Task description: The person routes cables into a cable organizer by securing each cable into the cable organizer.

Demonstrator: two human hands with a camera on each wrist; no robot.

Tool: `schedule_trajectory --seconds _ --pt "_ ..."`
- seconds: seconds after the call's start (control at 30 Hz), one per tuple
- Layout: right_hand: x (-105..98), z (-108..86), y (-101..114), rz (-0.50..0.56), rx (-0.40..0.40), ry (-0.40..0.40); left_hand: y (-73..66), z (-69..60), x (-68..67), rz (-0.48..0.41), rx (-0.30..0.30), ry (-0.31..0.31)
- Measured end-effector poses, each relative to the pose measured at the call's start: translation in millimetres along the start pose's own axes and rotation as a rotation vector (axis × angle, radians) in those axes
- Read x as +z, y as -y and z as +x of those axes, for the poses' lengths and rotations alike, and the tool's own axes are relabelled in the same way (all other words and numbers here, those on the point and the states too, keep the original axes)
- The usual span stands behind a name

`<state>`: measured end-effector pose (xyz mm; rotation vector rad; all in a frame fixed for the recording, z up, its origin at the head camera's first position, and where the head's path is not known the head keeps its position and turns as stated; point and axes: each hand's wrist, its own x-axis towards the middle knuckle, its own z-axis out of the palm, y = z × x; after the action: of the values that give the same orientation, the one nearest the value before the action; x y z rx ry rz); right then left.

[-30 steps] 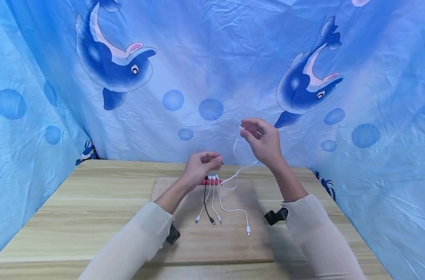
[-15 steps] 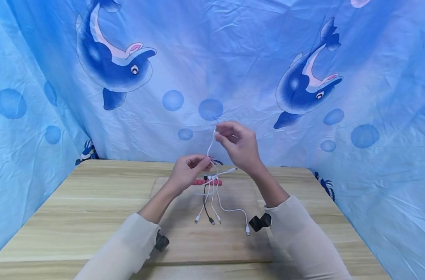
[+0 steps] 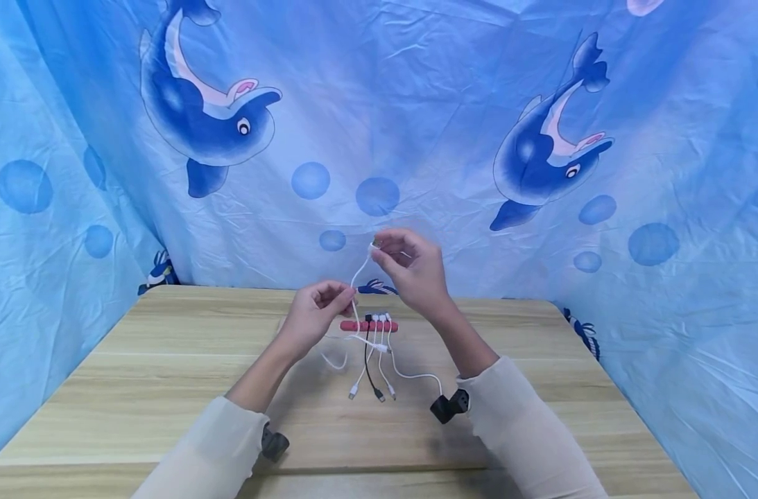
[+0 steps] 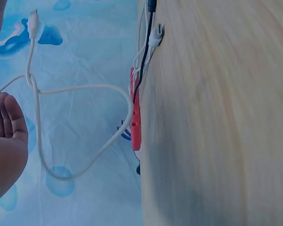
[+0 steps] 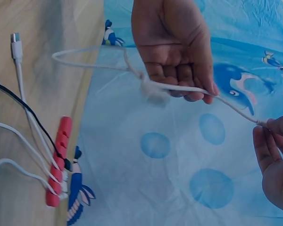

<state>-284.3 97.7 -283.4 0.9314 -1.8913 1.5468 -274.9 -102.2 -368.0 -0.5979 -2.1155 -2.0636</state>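
Observation:
My right hand [image 3: 416,267] pinches one plug end of a white charging cable [image 3: 362,267] between thumb and fingers, above the table's back edge. Lower and to the left, my left hand [image 3: 313,312] pinches the same cable a short way below that plug. From there the cable hangs in a loop [image 4: 127,113], and its other plug [image 3: 381,347] dangles in front of a red cable holder [image 3: 349,326]. In the right wrist view the stretch between my left hand [image 5: 174,56] and right hand [image 5: 278,155] looks fairly straight.
Several cables, white ones and a black cable [image 3: 367,360], sit in the holder's right part, their plugs lying forward on the wooden table [image 3: 166,388]. The holder is at the table's back edge. A blue dolphin-print curtain [image 3: 379,104] encloses the back and sides.
My left hand has taken hold of the white cable and shifted left. The right hand came left, then slightly down, with the plug. The dangling end swung left and lower.

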Motion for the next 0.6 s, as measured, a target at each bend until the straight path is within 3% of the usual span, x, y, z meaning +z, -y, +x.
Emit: schedule_trajectory --seconds 0.23,0.4,0.6 --pt "4 -3.1 -15 0.02 0.101 -0.023 4.1 -3.0 -1.9 0.061 0.038 -0.055" --pt "7 -2.8 -31 0.053 0.156 -0.028 4.7 -5.5 -3.3 0.223 0.061 -0.017" --pt "13 -5.0 -52 0.012 0.245 0.025 9.6 -6.5 -4.1 0.365 0.024 0.048"
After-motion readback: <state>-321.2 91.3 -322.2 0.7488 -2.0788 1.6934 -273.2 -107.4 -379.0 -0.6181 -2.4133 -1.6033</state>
